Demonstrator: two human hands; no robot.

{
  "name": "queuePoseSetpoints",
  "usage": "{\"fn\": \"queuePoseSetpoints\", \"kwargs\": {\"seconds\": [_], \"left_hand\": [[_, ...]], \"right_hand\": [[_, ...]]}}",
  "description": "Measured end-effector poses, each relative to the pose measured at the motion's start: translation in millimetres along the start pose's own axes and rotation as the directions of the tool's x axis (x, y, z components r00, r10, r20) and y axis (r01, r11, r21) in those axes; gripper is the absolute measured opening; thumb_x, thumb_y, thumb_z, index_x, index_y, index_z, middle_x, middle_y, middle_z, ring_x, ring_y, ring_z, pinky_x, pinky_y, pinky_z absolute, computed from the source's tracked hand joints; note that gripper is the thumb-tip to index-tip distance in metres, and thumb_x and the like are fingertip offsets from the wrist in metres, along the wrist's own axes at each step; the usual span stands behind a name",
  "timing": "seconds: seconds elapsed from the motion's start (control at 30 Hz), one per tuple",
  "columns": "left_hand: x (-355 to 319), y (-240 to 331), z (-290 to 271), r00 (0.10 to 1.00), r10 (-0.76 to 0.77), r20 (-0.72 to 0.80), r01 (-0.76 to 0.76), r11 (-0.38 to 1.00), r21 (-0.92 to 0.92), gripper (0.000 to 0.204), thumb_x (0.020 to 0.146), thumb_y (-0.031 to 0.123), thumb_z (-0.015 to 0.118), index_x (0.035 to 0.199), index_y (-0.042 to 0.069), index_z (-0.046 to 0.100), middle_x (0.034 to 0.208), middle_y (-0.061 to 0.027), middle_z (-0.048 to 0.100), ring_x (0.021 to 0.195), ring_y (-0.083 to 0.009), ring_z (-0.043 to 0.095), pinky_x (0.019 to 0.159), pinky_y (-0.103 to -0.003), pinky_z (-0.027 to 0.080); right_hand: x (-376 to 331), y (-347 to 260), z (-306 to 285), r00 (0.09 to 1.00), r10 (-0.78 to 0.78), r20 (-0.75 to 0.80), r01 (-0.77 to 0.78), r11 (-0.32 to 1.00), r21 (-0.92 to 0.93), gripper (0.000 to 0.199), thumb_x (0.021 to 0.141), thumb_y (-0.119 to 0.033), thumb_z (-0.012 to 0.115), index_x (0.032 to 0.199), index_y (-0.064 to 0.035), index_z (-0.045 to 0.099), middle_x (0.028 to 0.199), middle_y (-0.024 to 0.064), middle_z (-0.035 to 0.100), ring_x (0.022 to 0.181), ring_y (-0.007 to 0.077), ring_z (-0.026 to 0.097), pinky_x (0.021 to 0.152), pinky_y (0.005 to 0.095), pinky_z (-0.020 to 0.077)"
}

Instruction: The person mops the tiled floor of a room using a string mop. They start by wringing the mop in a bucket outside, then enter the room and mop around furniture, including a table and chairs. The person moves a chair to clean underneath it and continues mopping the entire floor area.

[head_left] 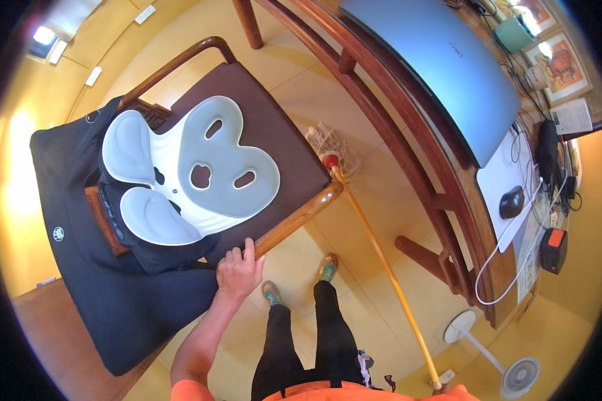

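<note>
My left hand (239, 273) is on the near end of the armrest (301, 217) of a wooden chair, fingers curled around it and one finger stretched along the wood. On the chair's dark brown seat (274, 113) rests a grey and white moulded seat support (231, 167) with cut-out holes. A black garment (140, 301) drapes over the chair's back. At the lower edge my right hand (443, 388) shows only in part, closed at the top of a mop's yellow handle (381, 257). The mop's stringy head (333, 144) lies on the floor between chair and desk.
Along the right stands a wooden desk (441, 194) with a closed blue-grey laptop (441, 67), a black mouse (512, 202) and tangled cables. A white fan (519, 376) is at the lower right. My feet (326, 267) are on the tiled floor beside the chair.
</note>
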State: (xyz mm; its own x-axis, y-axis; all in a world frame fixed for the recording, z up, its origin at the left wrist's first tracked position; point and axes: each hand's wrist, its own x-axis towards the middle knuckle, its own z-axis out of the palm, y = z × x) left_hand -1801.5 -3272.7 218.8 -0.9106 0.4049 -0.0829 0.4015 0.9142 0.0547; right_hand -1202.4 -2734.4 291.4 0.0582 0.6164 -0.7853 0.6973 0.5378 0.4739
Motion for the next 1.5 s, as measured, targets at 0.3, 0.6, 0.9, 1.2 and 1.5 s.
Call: {"fn": "queuePoseSetpoints", "kwargs": {"seconds": [0.3,0.6,0.9,1.2,1.5], "left_hand": [[10,7,3,0.999,0.026,-0.031,-0.025,1.0,0.009,0.048,0.076,0.032,0.062,0.111,0.001,0.05,0.066,-0.0119,0.049,0.058,-0.0271,0.054,0.048,-0.037,0.046],[-4,10,-1,1.0,-0.017,-0.022,0.018,0.999,0.028,0.046,0.077,0.032,0.062,0.111,0.001,0.051,0.068,-0.014,0.054,0.061,-0.0295,0.057,0.051,-0.04,0.047],[-15,9,-4,0.999,-0.033,-0.029,0.033,0.999,0.001,0.043,0.079,0.032,0.06,0.108,0.003,0.05,0.071,-0.0161,0.058,0.065,-0.0313,0.06,0.052,-0.041,0.047],[-145,67,-16,0.916,0.174,-0.362,-0.289,0.911,-0.294,0.038,0.075,0.013,0.056,0.112,0.004,0.051,0.107,-0.0146,0.052,0.102,-0.0298,0.048,0.09,-0.045,0.034],[-345,52,40,0.968,0.159,0.194,-0.025,0.832,-0.555,0.02,0.073,0.014,0.048,0.076,0.003,0.064,0.075,-0.0168,0.063,0.071,-0.0334,0.06,0.07,-0.045,0.043]], "right_hand": [[72,-210,-44,0.868,-0.477,-0.141,0.494,0.858,0.14,0.033,0.07,-0.027,0.069,0.077,0.0017,0.054,0.06,0.0117,0.056,0.054,0.0185,0.056,0.048,0.0355,0.0459],[58,-381,-153,0.751,-0.587,-0.302,0.652,0.588,0.479,0.039,0.079,-0.039,0.062,0.08,-0.0012,0.052,0.058,0.0069,0.052,0.048,0.0166,0.051,0.043,0.0324,0.0406],[-20,-162,-9,0.895,-0.447,0.002,0.308,0.62,0.721,0.031,0.081,-0.034,0.062,0.076,-0.0074,0.047,0.051,-0.0002,0.044,0.036,0.0095,0.043,0.029,0.0251,0.0342],[-223,11,175,0.985,-0.164,-0.06,0.16,0.712,0.684,0.023,0.078,-0.019,0.064,0.074,-0.0041,0.046,0.05,0.0004,0.042,0.037,0.0128,0.043,0.031,0.0303,0.0348],[-143,88,116,0.779,-0.386,-0.494,0.465,0.884,0.043,0.017,0.065,-0.013,0.063,0.069,0.0029,0.059,0.064,0.0195,0.058,0.054,0.0275,0.058,0.047,0.0391,0.0433]]}}
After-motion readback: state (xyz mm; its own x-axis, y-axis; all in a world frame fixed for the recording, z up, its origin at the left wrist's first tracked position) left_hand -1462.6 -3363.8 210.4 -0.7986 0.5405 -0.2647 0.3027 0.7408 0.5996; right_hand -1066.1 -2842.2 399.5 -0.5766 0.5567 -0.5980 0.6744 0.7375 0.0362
